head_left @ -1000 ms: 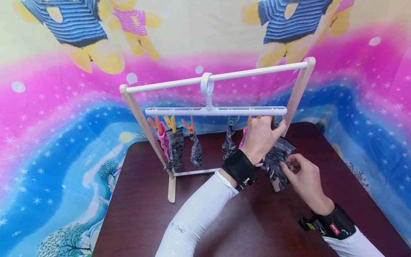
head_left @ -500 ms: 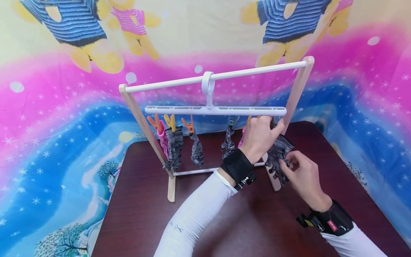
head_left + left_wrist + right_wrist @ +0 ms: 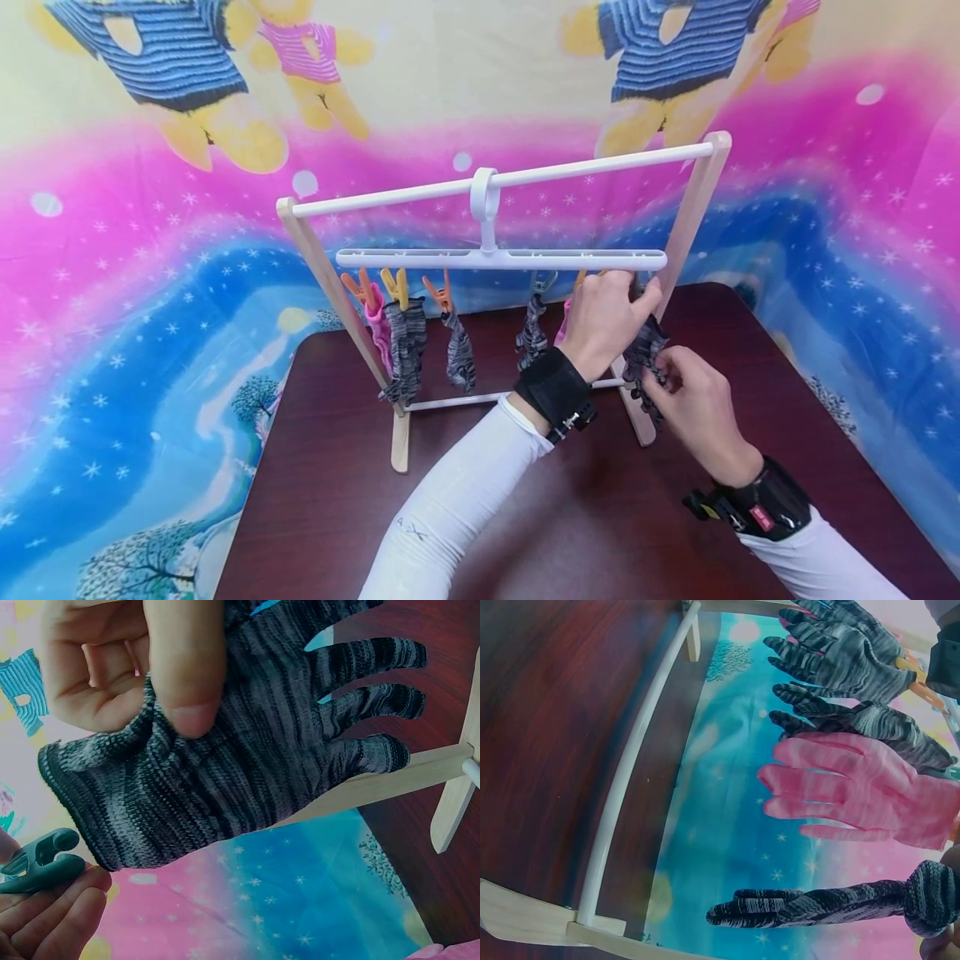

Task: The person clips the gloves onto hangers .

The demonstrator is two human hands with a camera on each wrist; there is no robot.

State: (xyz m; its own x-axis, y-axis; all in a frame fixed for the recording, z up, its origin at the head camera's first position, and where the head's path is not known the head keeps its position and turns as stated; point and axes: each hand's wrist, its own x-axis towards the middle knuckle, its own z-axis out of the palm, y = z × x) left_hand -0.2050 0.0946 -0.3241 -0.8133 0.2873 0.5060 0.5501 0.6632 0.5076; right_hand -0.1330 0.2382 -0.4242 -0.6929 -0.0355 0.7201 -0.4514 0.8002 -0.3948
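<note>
A grey-black knit glove (image 3: pixel 645 346) hangs below the right end of the white hanger (image 3: pixel 577 260). My right hand (image 3: pixel 697 404) pinches it between thumb and fingers; the left wrist view has that thumb on the glove (image 3: pixel 232 765) near its cuff. My left hand (image 3: pixel 606 317) is raised under the hanger's right end. Its fingers grip a green clothespin (image 3: pixel 46 859), whose mouth is right at a corner of the cuff. In the right wrist view the glove (image 3: pixel 817 904) is seen edge-on, its cuff by the fingertips.
A wooden rack with a white top rod (image 3: pixel 405 196) carries the hanger. Several clothespins hold other gloves, including a grey-black glove (image 3: pixel 407 346) at left and a pink glove (image 3: pixel 855 791). The rack stands on a dark table (image 3: pixel 337 517) before a patterned backdrop (image 3: pixel 420 142).
My right hand has moved left and slightly up, bringing the glove closer to the left hand. The glove has turned and now looks narrower. The left hand has stayed nearly still.
</note>
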